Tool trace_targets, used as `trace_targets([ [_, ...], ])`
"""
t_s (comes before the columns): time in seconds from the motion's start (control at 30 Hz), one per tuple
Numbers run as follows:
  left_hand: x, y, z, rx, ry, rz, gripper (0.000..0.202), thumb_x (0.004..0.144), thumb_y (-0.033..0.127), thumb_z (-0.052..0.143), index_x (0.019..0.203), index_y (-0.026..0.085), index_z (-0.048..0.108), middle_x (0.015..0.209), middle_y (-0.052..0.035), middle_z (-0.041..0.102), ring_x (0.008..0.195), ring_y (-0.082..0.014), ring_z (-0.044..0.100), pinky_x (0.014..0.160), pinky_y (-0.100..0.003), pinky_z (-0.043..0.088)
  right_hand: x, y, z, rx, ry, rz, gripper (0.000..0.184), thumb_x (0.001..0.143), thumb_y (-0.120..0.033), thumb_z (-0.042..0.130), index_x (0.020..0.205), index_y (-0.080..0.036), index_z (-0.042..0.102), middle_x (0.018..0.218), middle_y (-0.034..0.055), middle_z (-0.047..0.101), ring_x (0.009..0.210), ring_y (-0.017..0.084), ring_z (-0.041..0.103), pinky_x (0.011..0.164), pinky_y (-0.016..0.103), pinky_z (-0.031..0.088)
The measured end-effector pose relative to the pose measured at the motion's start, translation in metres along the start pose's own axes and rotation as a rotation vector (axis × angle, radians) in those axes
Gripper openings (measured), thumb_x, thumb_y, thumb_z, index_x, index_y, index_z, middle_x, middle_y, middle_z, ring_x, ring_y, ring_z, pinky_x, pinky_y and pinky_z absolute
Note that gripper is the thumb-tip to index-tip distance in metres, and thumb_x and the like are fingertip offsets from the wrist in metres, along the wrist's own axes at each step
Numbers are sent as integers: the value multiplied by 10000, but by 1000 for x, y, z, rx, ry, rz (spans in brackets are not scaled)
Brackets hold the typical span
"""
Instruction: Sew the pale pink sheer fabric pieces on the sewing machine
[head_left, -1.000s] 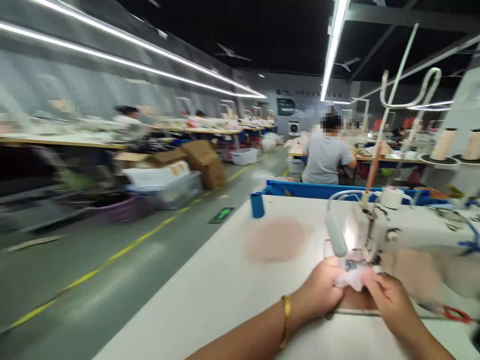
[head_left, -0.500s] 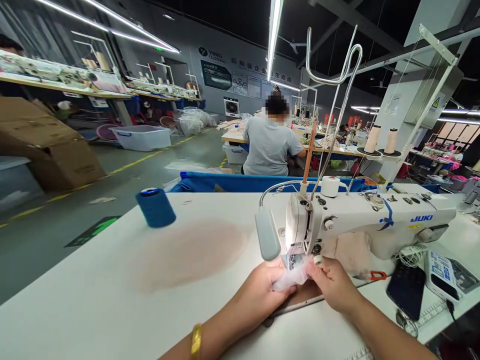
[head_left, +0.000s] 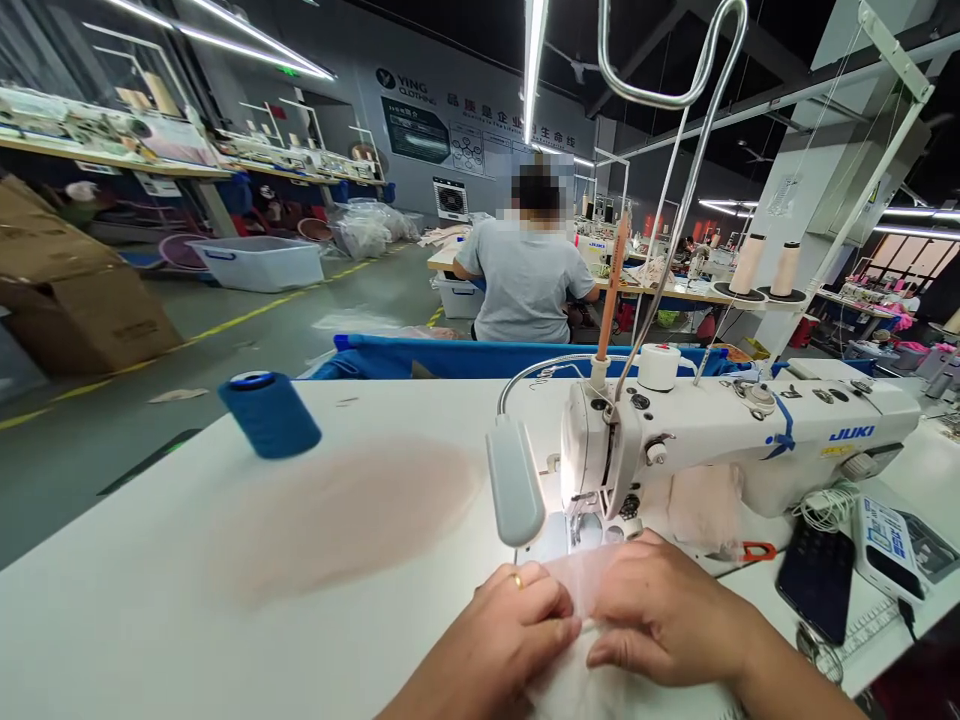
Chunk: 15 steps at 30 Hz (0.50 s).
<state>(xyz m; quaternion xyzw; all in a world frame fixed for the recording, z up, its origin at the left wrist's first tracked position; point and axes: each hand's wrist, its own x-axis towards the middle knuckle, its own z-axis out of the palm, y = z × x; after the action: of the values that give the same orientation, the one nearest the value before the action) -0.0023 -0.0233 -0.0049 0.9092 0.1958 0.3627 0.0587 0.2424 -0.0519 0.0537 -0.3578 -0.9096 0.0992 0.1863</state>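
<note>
- From my station, I read the clock with the sheer pale cloth (head_left: pixel 583 583) at its centre.
- That cloth lies just short of the presser foot (head_left: pixel 578 528), which sits at 12 o'clock; I cannot tell whether its edge is under the foot.
- The left hand (head_left: pixel 514 635), at 8 o'clock, has curled fingers, thumb and forefinger pinching the cloth.
- The right hand (head_left: pixel 671 610), at 4 o'clock, lays its fingers along the cloth, thumb spread away; I cannot tell whether those fingertips grip.
- Done, I judge: the cloth is brought up to the sewing machine (head_left: pixel 720 430).
- Left, I judge: any stitching here, since I see no finished seam; the hands hide much.
- Another cloth piece (head_left: pixel 705 505) rests at 2 o'clock, its state unclear.
</note>
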Motion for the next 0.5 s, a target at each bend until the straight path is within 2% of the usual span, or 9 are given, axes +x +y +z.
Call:
trace_targets([
  [0.2, 15, -1, -13, -13, -28, 2, 337, 999, 45, 479, 950, 242, 749, 878, -35, 731, 772, -213, 614, 693, -338, 398, 1, 3, 2, -61, 15, 34, 444, 1084, -510, 714, 778, -218, 579, 811, -27, 685, 814, 176, 609, 814, 324, 379],
  [0.33, 23, -3, -22, 27, -40, -7, 313, 1025, 71, 522, 1024, 248, 781, 908, -27, 762, 771, -203, 659, 681, -324, 438, 3, 4, 3, -81, 2, 63, 329, 1085, -432, 733, 857, -219, 627, 869, -27, 733, 820, 181, 602, 832, 334, 380],
  [0.5, 20, -13, -12, 54, -1, -51, 312, 1039, 138, 501, 933, 233, 779, 927, -61, 768, 773, -208, 674, 675, -325, 487, 5, 9, 6, -80, -3, 105, 330, 1098, -437, 703, 858, -226, 619, 879, -10, 755, 848, 211, 612, 836, 353, 413],
])
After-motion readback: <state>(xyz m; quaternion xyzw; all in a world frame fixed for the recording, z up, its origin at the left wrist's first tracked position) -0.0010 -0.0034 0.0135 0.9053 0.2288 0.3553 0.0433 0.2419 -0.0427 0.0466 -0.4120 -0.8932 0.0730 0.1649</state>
